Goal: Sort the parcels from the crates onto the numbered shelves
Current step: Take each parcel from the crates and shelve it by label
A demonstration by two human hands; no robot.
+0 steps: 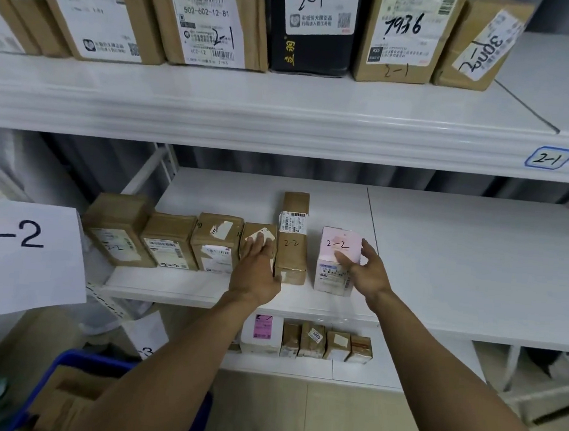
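Gripping the pink box (332, 278) between thumb and fingers, the right hand (366, 270) steadies it on shelf 2-2 (440, 258). The left hand (256, 273), fingers straight and together, presses a brown box (252, 232). Placing seems nearly done. The next move is probably to slide it against the tall box (290, 259). The crate (67, 362) sits below.

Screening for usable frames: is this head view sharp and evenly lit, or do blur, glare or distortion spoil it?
Head view: soft, even light, no hard glare; wide-angle bowing curves the upper shelf edge; the pink parcel held by the right hand looks slightly smeared; the blue crate at lower left is blurred.
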